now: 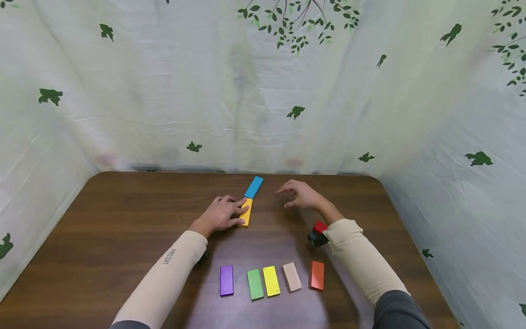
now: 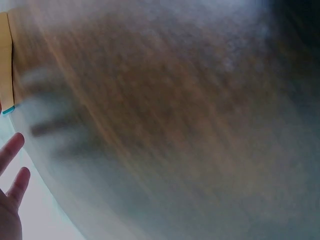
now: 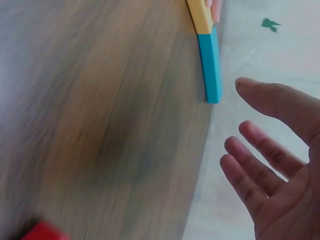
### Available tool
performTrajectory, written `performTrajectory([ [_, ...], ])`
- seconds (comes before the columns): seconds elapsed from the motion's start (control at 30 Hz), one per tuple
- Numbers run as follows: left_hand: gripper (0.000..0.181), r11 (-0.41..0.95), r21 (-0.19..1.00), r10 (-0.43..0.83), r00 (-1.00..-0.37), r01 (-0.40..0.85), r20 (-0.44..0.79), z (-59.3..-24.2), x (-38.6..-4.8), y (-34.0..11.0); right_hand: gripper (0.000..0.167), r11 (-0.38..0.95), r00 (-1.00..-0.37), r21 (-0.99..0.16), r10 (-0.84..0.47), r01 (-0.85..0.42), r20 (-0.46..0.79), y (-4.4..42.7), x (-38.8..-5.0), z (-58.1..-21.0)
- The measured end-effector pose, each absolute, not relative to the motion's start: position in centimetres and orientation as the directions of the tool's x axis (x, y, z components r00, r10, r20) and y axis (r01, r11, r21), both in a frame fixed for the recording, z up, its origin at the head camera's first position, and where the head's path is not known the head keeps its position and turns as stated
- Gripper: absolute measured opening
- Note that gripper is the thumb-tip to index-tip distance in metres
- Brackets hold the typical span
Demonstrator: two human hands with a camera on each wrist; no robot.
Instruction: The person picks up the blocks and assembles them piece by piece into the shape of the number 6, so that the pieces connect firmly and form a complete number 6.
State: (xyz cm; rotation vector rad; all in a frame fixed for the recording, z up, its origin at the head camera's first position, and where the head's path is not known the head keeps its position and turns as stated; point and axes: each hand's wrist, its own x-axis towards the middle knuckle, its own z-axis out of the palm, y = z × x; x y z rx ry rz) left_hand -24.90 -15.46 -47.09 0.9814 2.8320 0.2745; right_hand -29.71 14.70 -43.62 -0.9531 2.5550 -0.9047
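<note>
My left hand (image 1: 223, 213) holds an orange-yellow block (image 1: 246, 218) on the table, its fingertips and thumb on the block and partly covering it. The far end of that block meets one end of a blue block (image 1: 254, 187), and the two form a slightly bent line. To the right of the blue block, my right hand (image 1: 303, 195) hovers with thumb and fingers spread apart. Nothing is between them. In the right wrist view the thumb (image 3: 275, 102) points towards the blue block (image 3: 210, 70) without touching it.
Nearer me lie a purple block (image 1: 226, 280), a green block (image 1: 255, 284), a yellow block (image 1: 271, 281), a pale beige block (image 1: 291, 277) and an orange-red block (image 1: 317, 275). A red block (image 1: 320, 226) is partly hidden by my right wrist. A leaf-print curtain (image 1: 181, 91) hangs behind the table (image 1: 135, 210).
</note>
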Motion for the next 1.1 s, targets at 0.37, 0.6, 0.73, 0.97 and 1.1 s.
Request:
performTrajectory([
  [0.37,0.053,0.783,0.203,0.61,-0.79,0.588,-0.063,-47.1,-24.6,-15.6,0.044,0.617,-0.772,-0.623,-0.635,-0.481,-0.032,19.0,-25.9,-43.9],
  [0.6,0.053,0.781,0.217,0.61,-0.79,0.585,-0.066,-47.0,-24.9,-15.2,0.043,0.682,-0.842,-0.603,-0.538,-0.414,-0.03,22.1,-23.7,-45.3],
  [0.73,0.053,0.787,0.209,0.605,-0.792,0.58,-0.081,-46.8,-25.0,-15.1,0.041,0.68,-0.858,-0.62,-0.512,-0.391,-0.021,23.3,-22.9,-46.2],
  [0.97,0.053,0.782,0.195,0.615,-0.784,0.592,-0.085,-47.1,-25.2,-15.1,0.037,0.699,-0.895,-0.633,-0.445,-0.334,-0.019,24.6,-21.9,-47.5],
  [1.1,0.053,0.783,0.191,0.613,-0.786,0.592,-0.079,-47.2,-25.2,-15.1,0.038,0.705,-0.893,-0.617,-0.449,-0.35,-0.007,24.9,-21.6,-48.0],
])
